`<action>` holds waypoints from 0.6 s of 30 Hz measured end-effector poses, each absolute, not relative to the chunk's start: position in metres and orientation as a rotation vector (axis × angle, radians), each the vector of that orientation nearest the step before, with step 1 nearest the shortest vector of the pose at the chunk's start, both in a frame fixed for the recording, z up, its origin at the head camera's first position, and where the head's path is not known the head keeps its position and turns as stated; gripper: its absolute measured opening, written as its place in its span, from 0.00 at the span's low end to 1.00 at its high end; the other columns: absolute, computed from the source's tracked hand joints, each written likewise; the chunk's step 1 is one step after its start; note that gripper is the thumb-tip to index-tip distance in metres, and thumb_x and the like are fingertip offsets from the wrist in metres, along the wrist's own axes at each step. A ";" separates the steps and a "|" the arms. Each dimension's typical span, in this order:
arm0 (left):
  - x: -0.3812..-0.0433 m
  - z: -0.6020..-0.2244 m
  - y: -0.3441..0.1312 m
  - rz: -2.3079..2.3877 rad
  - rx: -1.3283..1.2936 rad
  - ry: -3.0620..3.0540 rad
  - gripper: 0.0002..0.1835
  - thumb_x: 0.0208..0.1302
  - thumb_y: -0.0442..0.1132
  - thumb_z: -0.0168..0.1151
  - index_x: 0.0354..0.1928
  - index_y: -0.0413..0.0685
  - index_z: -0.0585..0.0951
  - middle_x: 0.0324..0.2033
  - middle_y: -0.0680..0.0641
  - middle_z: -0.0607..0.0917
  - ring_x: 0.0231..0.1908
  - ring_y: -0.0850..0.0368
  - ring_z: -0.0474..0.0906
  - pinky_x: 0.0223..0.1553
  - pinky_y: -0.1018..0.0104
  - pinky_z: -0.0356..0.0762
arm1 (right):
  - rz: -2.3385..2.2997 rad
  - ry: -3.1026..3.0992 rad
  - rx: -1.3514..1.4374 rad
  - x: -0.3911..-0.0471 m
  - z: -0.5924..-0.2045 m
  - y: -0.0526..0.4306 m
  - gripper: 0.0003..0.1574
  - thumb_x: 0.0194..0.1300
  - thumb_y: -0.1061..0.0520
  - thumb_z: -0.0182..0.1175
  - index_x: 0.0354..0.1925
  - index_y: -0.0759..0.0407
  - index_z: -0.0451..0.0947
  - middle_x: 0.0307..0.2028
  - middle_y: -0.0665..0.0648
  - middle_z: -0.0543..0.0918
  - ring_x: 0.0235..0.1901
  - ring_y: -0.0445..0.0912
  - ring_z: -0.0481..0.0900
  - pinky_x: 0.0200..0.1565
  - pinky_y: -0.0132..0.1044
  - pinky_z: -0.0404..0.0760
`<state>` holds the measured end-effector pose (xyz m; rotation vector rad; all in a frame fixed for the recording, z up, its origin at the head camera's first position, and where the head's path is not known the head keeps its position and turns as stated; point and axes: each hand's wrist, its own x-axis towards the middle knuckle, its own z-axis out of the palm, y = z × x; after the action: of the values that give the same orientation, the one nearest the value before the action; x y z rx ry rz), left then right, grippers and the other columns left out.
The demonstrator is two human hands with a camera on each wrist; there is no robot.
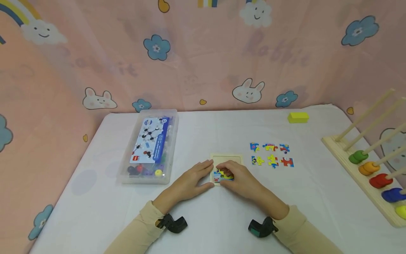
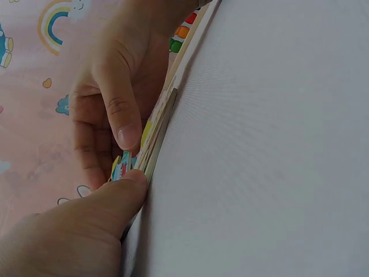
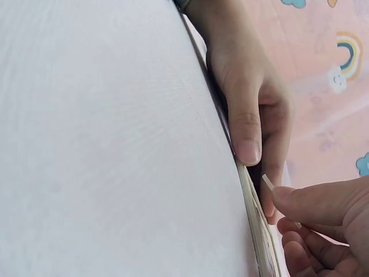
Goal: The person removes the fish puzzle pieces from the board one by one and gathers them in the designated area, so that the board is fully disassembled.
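Observation:
A small wooden puzzle tray (image 1: pixel 226 156) lies on the white table between both hands, with colourful pieces (image 1: pixel 217 177) in its lower part. My left hand (image 1: pixel 191 180) rests at the tray's left side, fingers mostly straight, thumb near the lower left corner. In the right wrist view, the left thumb (image 3: pixel 249 151) presses at the tray's edge. Over the tray's lower part, my right hand (image 1: pixel 242 178) pinches a thin jigsaw piece (image 3: pixel 268 182) between thumb and fingers. That piece stands tilted on edge, and the fingers hide much of it.
Several loose jigsaw pieces (image 1: pixel 272 160) lie in two rows right of the tray. A clear plastic molecular model box (image 1: pixel 150 144) lies to the left. A yellow block (image 1: pixel 298 118) stands at the back right. The wooden peg rack (image 1: pixel 349 165) with coloured beads takes the right edge.

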<state>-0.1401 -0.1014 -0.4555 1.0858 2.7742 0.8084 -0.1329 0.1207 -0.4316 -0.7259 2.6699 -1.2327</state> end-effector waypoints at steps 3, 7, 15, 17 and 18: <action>-0.140 -0.455 -0.101 0.804 1.084 2.778 0.35 0.66 0.52 0.58 0.68 0.40 0.64 0.71 0.48 0.61 0.71 0.54 0.55 0.72 0.60 0.53 | -1.224 2.662 -0.716 -0.134 -0.427 0.128 0.25 0.56 0.61 0.67 0.54 0.59 0.75 0.48 0.51 0.79 0.44 0.42 0.77 0.49 0.38 0.81; -0.141 -0.454 -0.100 0.795 1.076 2.781 0.35 0.65 0.52 0.58 0.68 0.41 0.64 0.71 0.47 0.61 0.71 0.54 0.56 0.72 0.59 0.53 | -1.225 2.661 -0.690 -0.134 -0.424 0.142 0.24 0.58 0.61 0.65 0.54 0.59 0.75 0.50 0.52 0.79 0.47 0.45 0.78 0.52 0.43 0.80; -0.139 -0.453 -0.100 0.782 1.051 2.781 0.35 0.65 0.52 0.59 0.68 0.41 0.64 0.71 0.48 0.60 0.71 0.55 0.55 0.72 0.60 0.53 | -1.201 2.710 -0.594 -0.134 -0.423 0.184 0.24 0.59 0.59 0.66 0.54 0.56 0.75 0.51 0.51 0.79 0.51 0.46 0.77 0.54 0.45 0.79; -0.139 -0.453 -0.100 0.779 1.046 2.781 0.35 0.65 0.52 0.59 0.68 0.41 0.64 0.71 0.48 0.60 0.71 0.55 0.55 0.72 0.60 0.52 | -1.182 2.729 -0.600 -0.134 -0.424 0.196 0.24 0.58 0.59 0.66 0.54 0.56 0.75 0.51 0.51 0.79 0.51 0.46 0.78 0.54 0.42 0.80; -0.138 -0.453 -0.100 0.781 1.044 2.779 0.35 0.65 0.52 0.59 0.68 0.41 0.64 0.71 0.48 0.60 0.71 0.55 0.54 0.72 0.60 0.52 | -1.172 2.741 -0.607 -0.134 -0.425 0.201 0.24 0.58 0.59 0.67 0.54 0.56 0.75 0.51 0.51 0.79 0.51 0.47 0.78 0.53 0.41 0.80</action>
<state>-0.1383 -0.1003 -0.4532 1.0437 2.7792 0.7807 -0.1341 0.2012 -0.4246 -0.6070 2.7406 -1.1723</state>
